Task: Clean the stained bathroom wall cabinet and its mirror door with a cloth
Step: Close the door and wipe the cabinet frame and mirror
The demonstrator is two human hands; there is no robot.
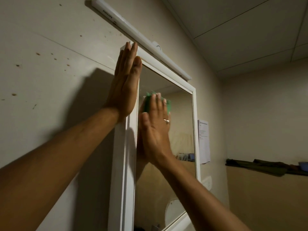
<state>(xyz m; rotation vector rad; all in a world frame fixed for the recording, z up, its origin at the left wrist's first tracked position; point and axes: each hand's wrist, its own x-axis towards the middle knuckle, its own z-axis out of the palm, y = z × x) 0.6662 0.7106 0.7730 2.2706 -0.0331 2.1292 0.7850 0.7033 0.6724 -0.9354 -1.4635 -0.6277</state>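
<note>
A white wall cabinet [120, 164] with a mirror door [181, 130] hangs on the beige wall. My left hand [125, 84] lies flat with straight fingers against the cabinet's upper left side, fingertips at its top corner. My right hand [155, 129] presses a green cloth [148, 102] flat against the upper left part of the mirror; its fingers are straight and a ring shows on one finger. Most of the cloth is hidden under the fingers.
A white tube light [141, 35] is fixed on the wall just above the cabinet. The wall [41, 67] at left is spotted with brown stains. A paper notice [204, 140] hangs right of the mirror, a socket [207, 182] below it. A dark ledge [266, 165] runs along the right wall.
</note>
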